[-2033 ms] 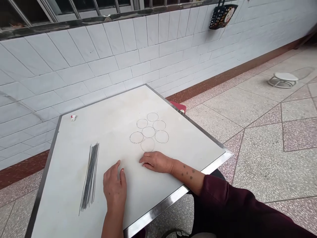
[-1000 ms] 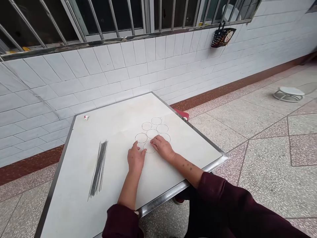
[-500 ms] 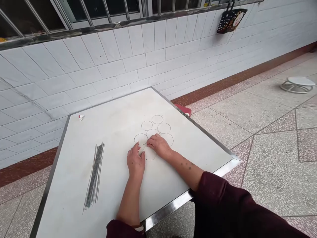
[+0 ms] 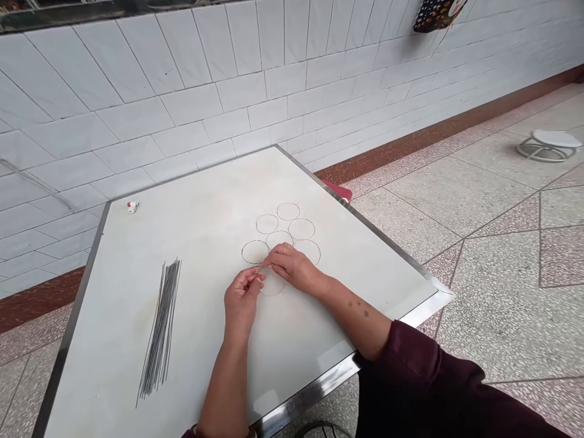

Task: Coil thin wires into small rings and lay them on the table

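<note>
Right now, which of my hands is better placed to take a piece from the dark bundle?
Probably your left hand: it is nearer the dark bundle, which lies to its left. Your right hand would have to reach across it. Both are at the nearest ring.

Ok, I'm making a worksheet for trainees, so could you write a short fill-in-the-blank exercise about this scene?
1. Of the left hand and the right hand, the ____ one is nearer the bundle of dark rods.
2. Counting those partly covered, ____ thin rings are in view.
3. The stool at far right has a seat coloured ____.

Missing words: left; seven; white.
</note>
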Demonstrator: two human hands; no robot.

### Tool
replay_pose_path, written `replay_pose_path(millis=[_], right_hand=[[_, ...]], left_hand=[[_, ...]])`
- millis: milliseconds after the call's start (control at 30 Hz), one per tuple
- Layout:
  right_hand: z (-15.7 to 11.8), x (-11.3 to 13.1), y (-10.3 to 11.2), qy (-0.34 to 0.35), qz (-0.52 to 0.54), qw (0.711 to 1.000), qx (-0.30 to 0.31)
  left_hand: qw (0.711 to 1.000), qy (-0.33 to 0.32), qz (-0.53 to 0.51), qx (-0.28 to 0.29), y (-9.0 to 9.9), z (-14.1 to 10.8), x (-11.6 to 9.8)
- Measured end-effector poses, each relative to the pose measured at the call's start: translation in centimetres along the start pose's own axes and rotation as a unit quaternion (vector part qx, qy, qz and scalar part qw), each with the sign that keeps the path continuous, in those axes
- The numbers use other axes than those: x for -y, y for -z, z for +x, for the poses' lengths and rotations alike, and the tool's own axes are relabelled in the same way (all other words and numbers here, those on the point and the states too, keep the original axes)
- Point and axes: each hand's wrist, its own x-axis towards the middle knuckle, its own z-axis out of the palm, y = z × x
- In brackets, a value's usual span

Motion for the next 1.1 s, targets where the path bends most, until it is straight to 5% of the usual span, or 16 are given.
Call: replay_pose_path(millis=[467, 1100], right_hand=[[-0.44, 0.31, 0.28, 0.013, 0.071, 0.997, -0.010], [-0.67, 0.33, 0.24, 0.020, 0.097, 0.995, 0.027]], left_hand=[[0.991, 0.066, -0.113, 0.040, 0.57, -0.53, -0.17], [0.984, 0.099, -0.138, 0.060, 0.71, -0.70, -0.21]])
